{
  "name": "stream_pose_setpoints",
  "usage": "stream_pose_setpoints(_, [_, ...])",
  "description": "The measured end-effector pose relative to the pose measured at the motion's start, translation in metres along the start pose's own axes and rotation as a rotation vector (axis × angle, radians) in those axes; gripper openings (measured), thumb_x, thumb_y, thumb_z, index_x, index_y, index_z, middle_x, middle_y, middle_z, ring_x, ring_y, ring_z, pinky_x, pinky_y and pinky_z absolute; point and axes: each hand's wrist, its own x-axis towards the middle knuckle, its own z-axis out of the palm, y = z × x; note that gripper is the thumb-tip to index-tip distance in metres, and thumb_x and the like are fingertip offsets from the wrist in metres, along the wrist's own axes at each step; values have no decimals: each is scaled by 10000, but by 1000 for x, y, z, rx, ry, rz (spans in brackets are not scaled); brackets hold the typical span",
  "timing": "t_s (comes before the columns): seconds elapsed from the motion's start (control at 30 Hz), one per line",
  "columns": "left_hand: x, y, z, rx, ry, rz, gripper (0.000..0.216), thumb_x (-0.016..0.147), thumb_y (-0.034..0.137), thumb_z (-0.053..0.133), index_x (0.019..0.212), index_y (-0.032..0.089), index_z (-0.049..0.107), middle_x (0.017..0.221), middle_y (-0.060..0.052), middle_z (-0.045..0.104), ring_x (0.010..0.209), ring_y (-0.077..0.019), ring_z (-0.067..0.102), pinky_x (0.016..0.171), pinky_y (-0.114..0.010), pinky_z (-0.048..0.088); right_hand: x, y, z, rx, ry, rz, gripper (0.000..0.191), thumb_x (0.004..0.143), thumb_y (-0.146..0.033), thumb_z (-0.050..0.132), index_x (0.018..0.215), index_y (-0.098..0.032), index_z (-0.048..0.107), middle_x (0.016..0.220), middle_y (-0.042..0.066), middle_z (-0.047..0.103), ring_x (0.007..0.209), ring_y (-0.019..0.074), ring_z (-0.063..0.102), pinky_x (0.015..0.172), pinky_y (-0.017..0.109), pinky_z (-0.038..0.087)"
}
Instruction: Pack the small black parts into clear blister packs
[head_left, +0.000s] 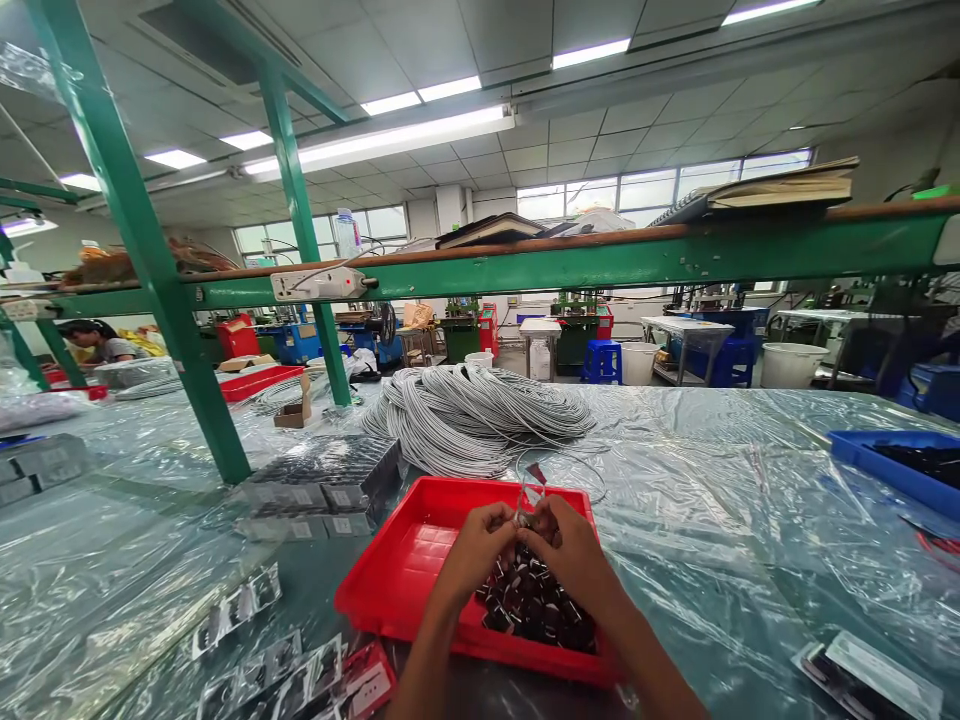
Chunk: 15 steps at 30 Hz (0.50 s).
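My left hand (484, 550) and my right hand (568, 550) meet above a red tray (397, 545), fingertips pinched together. Between them is a thin grey cable (522, 490), which rises in a small loop. Exactly what sits at the fingertips is too small to make out. A dark red piece (536, 473) shows just beyond my fingers. Beneath my hands, many small black parts (536, 605) with shiny metal bits lie heaped in the tray's right half. Behind the tray rests a large coil of grey cable (480, 415).
Stacked wrapped boxes (322, 485) stand left of the tray, beside a green post (165, 270). Clear-bagged parts (270, 670) lie at front left. To the right are a blue tray (892, 470) and another package (866, 675). A green shelf beam (525, 262) crosses ahead. One person (105, 340) sits far left.
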Motion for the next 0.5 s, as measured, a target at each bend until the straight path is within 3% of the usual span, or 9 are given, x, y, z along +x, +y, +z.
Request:
stream_pose_setpoints(0.1, [-7, 4, -1, 5, -108, -10, 240, 735, 421, 610, 700, 187, 570, 503, 57, 533, 458, -107, 482, 462, -210, 368, 0, 0, -7, 28, -106, 10, 266, 829, -453, 675, 809, -205, 579, 720, -3, 633, 650, 170, 582, 609, 275, 452])
stream_pose_setpoints(0.2, [-6, 3, -3, 72, -91, -21, 288, 733, 474, 605, 711, 189, 569, 509, 52, 542, 455, -111, 493, 456, -210, 369, 0, 5, -11, 73, -150, -10, 252, 887, -441, 596, 805, -203, 612, 698, 6, 661, 639, 174, 621, 615, 277, 476])
stream_pose_setpoints(0.37, [0, 13, -19, 170, 159, -29, 331, 724, 527, 531, 617, 217, 486, 450, 61, 487, 392, -113, 438, 421, -223, 341, 1, 12, -9, 174, -82, 50, 258, 907, -405, 520, 792, -199, 625, 661, 25, 672, 592, 194, 666, 556, 281, 488])
stream_pose_setpoints(0.43, [-14, 23, -32, 201, 278, -19, 330, 698, 539, 532, 614, 225, 479, 462, 60, 488, 429, -126, 471, 454, -230, 374, 0, 6, -9, 144, -145, 78, 261, 915, -378, 497, 793, -194, 635, 658, 28, 681, 584, 190, 666, 551, 277, 480])
stream_pose_setpoints(0.5, [-43, 27, -49, 248, 394, -34, 337, 682, 562, 526, 665, 225, 527, 506, 40, 543, 481, -162, 535, 486, -252, 419, -2, -8, -11, -40, -215, 32, 234, 905, -330, 515, 790, -185, 657, 699, 44, 704, 642, 197, 670, 607, 286, 479])
